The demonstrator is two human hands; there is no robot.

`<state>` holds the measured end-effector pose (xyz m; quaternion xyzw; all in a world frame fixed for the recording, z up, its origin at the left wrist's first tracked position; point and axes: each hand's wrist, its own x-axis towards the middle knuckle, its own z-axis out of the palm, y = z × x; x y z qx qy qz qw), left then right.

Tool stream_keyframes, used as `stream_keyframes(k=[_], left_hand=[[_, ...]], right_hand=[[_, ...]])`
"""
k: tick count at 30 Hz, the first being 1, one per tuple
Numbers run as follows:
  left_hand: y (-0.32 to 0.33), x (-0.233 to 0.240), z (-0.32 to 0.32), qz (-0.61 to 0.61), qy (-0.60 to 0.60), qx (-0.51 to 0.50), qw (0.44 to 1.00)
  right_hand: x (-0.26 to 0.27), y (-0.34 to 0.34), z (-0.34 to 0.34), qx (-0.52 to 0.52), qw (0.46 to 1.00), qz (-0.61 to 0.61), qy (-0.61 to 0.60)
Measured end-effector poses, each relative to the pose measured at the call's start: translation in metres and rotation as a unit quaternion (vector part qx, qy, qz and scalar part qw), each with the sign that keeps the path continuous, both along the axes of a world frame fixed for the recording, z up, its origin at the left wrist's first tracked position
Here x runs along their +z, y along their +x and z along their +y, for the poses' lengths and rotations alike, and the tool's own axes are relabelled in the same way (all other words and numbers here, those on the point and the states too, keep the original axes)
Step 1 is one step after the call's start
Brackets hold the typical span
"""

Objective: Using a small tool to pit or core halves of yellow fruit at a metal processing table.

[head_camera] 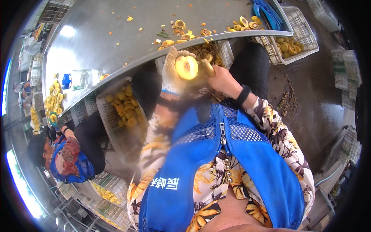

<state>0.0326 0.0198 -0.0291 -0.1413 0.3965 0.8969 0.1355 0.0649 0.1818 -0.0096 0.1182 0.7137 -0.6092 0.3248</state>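
My left hand (pixel 173 71), in a soiled knit glove, holds a cut yellow fruit half (pixel 186 67) with its flat face and brown centre turned up to the camera. Just right of it is my bare right hand (pixel 221 79), closed around the wooden handle (pixel 209 68) of a tool whose working end is blurred. Beneath both hands a crate (pixel 226 52) holds brown-centred fruit pieces. Along the near edge of the metal table (pixel 139 59) lie fruit halves (pixel 167 43), pit bits and a green leaf (pixel 163 34).
Crates of yellow fruit stand at lower left (pixel 110 95) and upper right (pixel 313 49). On the table are a clear plastic jar (pixel 87 79), blue gloves (pixel 268 13) and a fruit pile (pixel 53 98). A co-worker (pixel 69 156) sits at left. Debris (pixel 288 100) litters the floor.
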Motion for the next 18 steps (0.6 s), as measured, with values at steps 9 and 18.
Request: stream_keyframes(k=[9,18], left_hand=[[0.0,0.009,0.003,-0.063,0.016,0.007,0.998],[0.0,0.011,0.011,-0.047,-0.002,0.09,0.995]], right_hand=[[-0.013,0.002,-0.016,-0.038,0.97,0.23,0.063],[0.007,0.004,-0.021,0.017,0.941,0.292,0.172]])
